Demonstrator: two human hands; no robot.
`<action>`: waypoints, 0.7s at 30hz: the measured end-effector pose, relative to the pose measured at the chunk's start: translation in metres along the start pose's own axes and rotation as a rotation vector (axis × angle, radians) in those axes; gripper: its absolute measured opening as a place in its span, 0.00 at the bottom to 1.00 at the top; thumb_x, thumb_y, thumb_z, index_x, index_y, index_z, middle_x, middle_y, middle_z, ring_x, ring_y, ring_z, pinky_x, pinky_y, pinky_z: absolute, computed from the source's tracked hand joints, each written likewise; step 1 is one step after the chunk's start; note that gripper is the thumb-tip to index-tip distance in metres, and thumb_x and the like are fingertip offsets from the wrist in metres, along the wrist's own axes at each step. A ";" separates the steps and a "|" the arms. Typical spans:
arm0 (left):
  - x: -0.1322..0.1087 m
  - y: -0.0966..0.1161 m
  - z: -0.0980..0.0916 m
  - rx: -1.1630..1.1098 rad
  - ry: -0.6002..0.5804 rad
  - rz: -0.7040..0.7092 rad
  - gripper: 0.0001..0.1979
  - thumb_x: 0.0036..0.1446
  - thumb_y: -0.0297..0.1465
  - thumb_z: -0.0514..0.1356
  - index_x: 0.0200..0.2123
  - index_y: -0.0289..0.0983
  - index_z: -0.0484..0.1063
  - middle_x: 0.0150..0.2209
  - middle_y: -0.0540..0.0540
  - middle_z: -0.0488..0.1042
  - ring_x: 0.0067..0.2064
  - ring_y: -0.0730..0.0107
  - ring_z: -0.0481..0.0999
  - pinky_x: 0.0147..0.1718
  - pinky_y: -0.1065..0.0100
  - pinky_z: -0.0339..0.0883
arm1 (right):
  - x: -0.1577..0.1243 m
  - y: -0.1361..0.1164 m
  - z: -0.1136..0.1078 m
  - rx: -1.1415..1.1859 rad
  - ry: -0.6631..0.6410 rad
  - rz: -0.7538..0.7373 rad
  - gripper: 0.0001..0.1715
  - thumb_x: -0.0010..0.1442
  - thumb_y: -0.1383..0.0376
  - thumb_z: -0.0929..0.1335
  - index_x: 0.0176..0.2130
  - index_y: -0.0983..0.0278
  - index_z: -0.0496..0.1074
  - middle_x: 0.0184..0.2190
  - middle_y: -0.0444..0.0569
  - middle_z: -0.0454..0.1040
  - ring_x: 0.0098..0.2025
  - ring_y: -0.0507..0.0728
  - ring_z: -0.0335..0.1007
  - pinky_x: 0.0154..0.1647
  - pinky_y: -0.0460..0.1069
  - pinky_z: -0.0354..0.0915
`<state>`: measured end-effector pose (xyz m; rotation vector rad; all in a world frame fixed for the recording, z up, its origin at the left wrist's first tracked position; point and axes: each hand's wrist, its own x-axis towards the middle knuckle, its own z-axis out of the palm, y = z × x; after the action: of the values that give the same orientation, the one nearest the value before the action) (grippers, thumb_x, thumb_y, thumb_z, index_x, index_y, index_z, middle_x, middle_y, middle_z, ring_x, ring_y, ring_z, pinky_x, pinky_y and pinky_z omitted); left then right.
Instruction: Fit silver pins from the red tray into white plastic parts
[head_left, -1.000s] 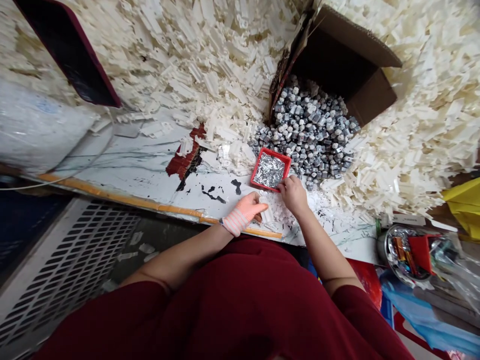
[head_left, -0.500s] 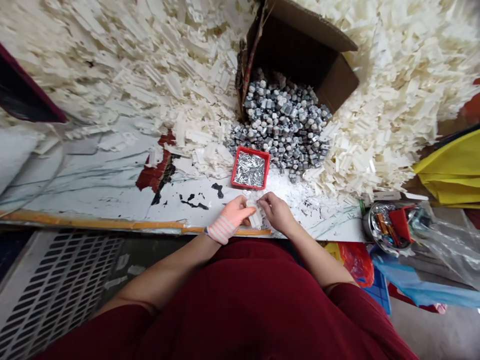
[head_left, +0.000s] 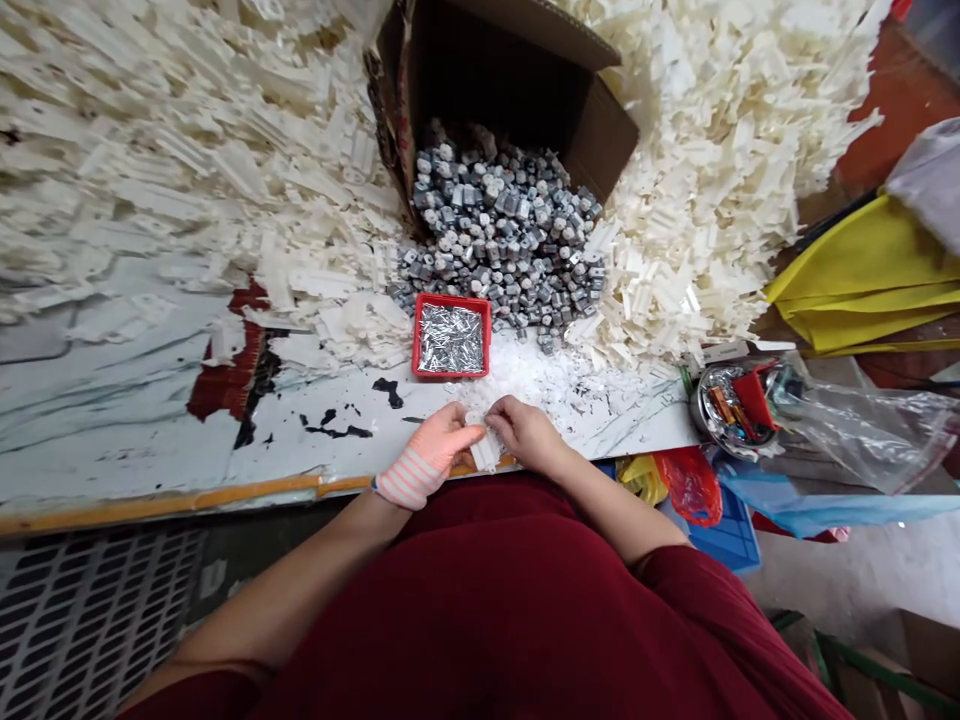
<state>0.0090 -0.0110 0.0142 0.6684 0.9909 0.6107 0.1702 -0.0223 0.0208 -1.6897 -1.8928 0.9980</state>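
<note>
A small white plastic part (head_left: 484, 452) is held between both hands just below the square red plastic tray (head_left: 415, 338), at the near edge of the worn white tabletop (head_left: 150, 430). The left hand (head_left: 439, 450), covered by a pink glove with a striped cuff, is closed on the part from the left, with its fingers curled around it. The bare right hand (head_left: 531, 436) is pinched on the part's upper end from the right. The tray is filled with thin silvery metal pins (head_left: 450, 340).

Directly above the tray, a heap of small grey metal pieces (head_left: 502, 225) is spilled from an open brown cardboard box (head_left: 600, 120) laid on its side. A large pile of cream-white plastic mouldings (head_left: 187, 170) is spread to the left of the tray and above it, and more lie to its right. Well to the right of the tray, a round metal tin of mixed small parts (head_left: 721, 405) is seen at the tabletop's end, with a crumpled clear plastic bag (head_left: 862, 425) just beyond it.
</note>
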 end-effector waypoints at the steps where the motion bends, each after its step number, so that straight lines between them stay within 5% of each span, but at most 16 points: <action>1: 0.000 0.000 0.000 -0.019 -0.018 -0.004 0.17 0.44 0.34 0.66 0.32 0.37 0.61 0.25 0.54 0.72 0.25 0.72 0.74 0.27 0.68 0.71 | -0.002 0.001 0.000 0.009 -0.009 -0.003 0.07 0.64 0.62 0.64 0.39 0.60 0.70 0.33 0.46 0.76 0.34 0.54 0.70 0.36 0.48 0.62; 6: 0.001 -0.003 0.001 -0.070 -0.031 -0.039 0.17 0.42 0.34 0.67 0.33 0.37 0.63 0.28 0.52 0.73 0.28 0.70 0.75 0.28 0.68 0.72 | -0.022 0.035 -0.017 0.050 0.048 -0.036 0.10 0.64 0.62 0.63 0.39 0.61 0.73 0.36 0.48 0.76 0.39 0.54 0.71 0.41 0.48 0.65; 9: 0.006 -0.004 0.003 -0.041 -0.004 -0.065 0.19 0.40 0.34 0.68 0.32 0.38 0.61 0.26 0.53 0.71 0.26 0.71 0.74 0.25 0.68 0.71 | -0.039 0.071 -0.029 -0.224 0.200 0.136 0.09 0.62 0.63 0.65 0.38 0.63 0.74 0.37 0.52 0.74 0.39 0.57 0.70 0.41 0.50 0.65; 13: 0.012 -0.005 0.009 0.009 -0.006 -0.075 0.19 0.39 0.33 0.67 0.30 0.38 0.60 0.24 0.55 0.68 0.24 0.73 0.71 0.23 0.70 0.69 | -0.056 0.104 -0.026 -0.438 0.210 0.237 0.10 0.63 0.63 0.65 0.40 0.63 0.74 0.39 0.54 0.73 0.41 0.58 0.69 0.42 0.51 0.64; 17: 0.013 -0.002 0.021 0.068 0.005 -0.069 0.17 0.40 0.32 0.66 0.28 0.39 0.58 0.21 0.58 0.63 0.22 0.75 0.68 0.21 0.71 0.66 | -0.058 0.107 -0.022 -0.357 0.249 0.227 0.10 0.63 0.64 0.63 0.38 0.63 0.73 0.39 0.54 0.73 0.42 0.59 0.68 0.43 0.52 0.64; 21: 0.012 -0.002 0.029 0.209 0.020 0.004 0.14 0.41 0.31 0.65 0.27 0.38 0.61 0.19 0.58 0.62 0.20 0.76 0.65 0.19 0.74 0.60 | -0.045 0.079 -0.024 0.045 0.311 0.216 0.11 0.62 0.58 0.63 0.35 0.62 0.70 0.33 0.49 0.74 0.37 0.57 0.69 0.38 0.50 0.65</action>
<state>0.0405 -0.0101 0.0170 0.8501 1.0816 0.5219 0.2493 -0.0598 -0.0148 -1.9263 -1.5051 0.7910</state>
